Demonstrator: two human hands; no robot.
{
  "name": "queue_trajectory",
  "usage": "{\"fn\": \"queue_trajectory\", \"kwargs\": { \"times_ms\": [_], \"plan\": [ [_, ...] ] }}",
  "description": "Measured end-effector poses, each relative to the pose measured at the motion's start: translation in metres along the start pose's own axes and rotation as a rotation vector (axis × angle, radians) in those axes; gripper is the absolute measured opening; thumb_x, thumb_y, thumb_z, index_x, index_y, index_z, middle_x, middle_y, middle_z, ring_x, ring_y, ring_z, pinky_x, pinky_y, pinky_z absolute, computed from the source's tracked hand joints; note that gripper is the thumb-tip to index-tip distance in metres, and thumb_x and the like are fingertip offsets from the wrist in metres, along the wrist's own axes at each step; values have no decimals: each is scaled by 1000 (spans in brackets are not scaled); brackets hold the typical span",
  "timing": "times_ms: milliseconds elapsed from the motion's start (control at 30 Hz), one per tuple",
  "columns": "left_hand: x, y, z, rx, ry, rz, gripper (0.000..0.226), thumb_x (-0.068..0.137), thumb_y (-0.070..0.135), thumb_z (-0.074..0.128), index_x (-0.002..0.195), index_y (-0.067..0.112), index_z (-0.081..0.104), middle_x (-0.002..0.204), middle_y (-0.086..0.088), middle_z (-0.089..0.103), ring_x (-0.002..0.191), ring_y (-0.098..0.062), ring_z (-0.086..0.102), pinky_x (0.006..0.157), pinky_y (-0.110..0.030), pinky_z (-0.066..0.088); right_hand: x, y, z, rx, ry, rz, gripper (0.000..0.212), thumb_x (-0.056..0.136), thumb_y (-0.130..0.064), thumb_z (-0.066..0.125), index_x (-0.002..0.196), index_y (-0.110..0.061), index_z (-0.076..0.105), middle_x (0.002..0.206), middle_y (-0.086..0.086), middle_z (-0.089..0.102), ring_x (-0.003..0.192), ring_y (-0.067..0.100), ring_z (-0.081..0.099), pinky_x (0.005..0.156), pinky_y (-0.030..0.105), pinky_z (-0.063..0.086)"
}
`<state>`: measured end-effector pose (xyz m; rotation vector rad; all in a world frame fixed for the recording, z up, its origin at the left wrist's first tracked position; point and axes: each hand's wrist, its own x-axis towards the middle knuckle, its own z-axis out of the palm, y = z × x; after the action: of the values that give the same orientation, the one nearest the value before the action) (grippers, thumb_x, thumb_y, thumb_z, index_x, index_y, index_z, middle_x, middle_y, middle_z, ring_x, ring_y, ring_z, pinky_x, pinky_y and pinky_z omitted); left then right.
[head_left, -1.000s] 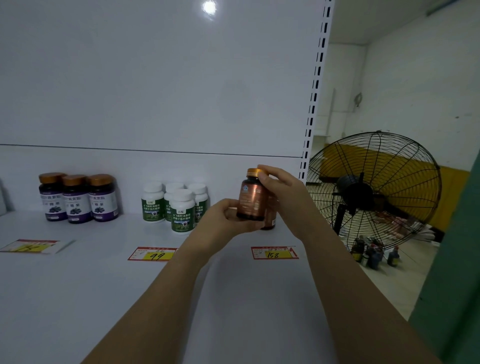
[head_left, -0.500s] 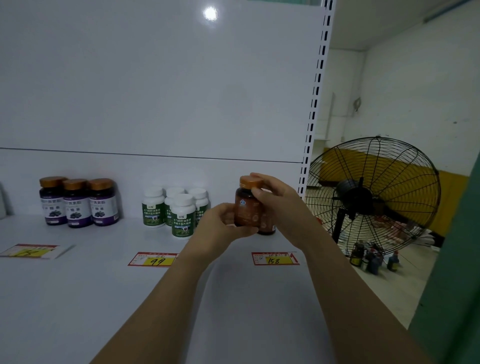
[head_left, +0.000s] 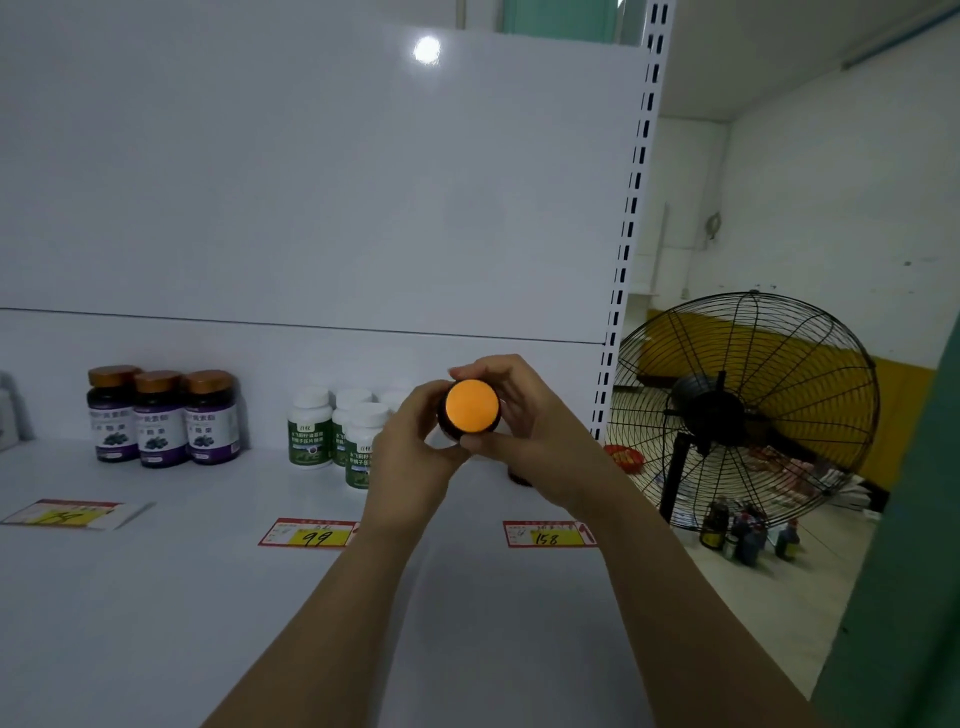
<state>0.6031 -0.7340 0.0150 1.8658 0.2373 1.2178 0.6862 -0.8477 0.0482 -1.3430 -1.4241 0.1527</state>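
Two hands are gripping the orange-capped bottle (head_left: 472, 408) as I am watching: the left hand (head_left: 415, 457) is curling round one side, the right hand (head_left: 535, 431) round the other. It is hovering above the shelf (head_left: 156, 597), cap facing me, beside the white bottles (head_left: 310, 431).

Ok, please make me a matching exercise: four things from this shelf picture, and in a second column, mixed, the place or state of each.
Things:
1. orange-capped bottle
2. purple-label bottles
3. green-label bottles
4. fan

Places or states:
a. stands to the right of the shelf
b. at the back left of the shelf
c. held by left hand and right hand, cap toward the camera
d. behind price tag 99

Pairs: 1-c, 2-b, 3-d, 4-a
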Motion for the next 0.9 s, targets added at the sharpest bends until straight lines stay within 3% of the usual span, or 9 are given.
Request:
{"fn": "queue_trajectory", "kwargs": {
  "times_ms": [100,200,267,333,467,600,767,900],
  "plan": [
    [2,4,1,1,-109,-88,45,69,12,82,108,24,62,103,10,69,99,-9,63,86,-25,51,0,-3,-8,46,51,48,49,89,-1,61,132,-19,48,130,-2,56,125,11,50,107,33,41],
    [-1,15,4,-65,-206,-233,38,64,27,84,98,24,67,86,8,72,80,-3,66,74,-20,50,1,-5,-13,163,199,137,41,95,-11,55,133,-23,51,129,-1,59,118,11,57,96,30,51],
    [-3,22,3,-85,-273,-299,37,68,35,80,99,20,69,79,1,72,72,-7,66,69,-21,49,1,-3,-14,192,287,237,35,95,-22,54,130,-26,54,123,0,61,107,16,63,84,32,56],
    [-3,26,1,-143,-362,-372,47,69,45,72,101,10,68,78,-7,73,73,-15,67,76,-27,52,4,4,-14,129,334,376,31,94,-33,55,124,-27,58,114,1,63,99,17,64,81,33,57],
    [0,25,-3,-242,-494,-625,65,64,60,65,100,6,68,75,-12,71,70,-20,66,75,-31,52,12,17,-12,203,322,660,21,89,-39,60,85,-19,64,91,5,67,79,19,64,79,38,56],
    [1,19,-5,-346,-559,-807,69,65,59,66,100,0,67,69,-12,65,59,-19,59,65,-28,46,4,18,-13,176,280,698,34,87,-36,62,101,-4,64,96,19,67,84,29,68,78,40,59],
    [2,19,-5,-370,-556,-826,67,62,57,66,96,0,66,69,-13,65,59,-19,60,65,-27,46,3,16,-13,227,280,714,37,87,-35,63,104,-1,63,94,21,66,78,29,68,69,35,59],
    [1,18,-6,-332,-554,-737,59,68,55,66,99,5,69,78,-13,70,72,-21,66,74,-29,50,11,18,-15,131,282,712,33,88,-37,62,101,-7,64,95,15,67,84,27,67,76,40,57]
  ]
}}
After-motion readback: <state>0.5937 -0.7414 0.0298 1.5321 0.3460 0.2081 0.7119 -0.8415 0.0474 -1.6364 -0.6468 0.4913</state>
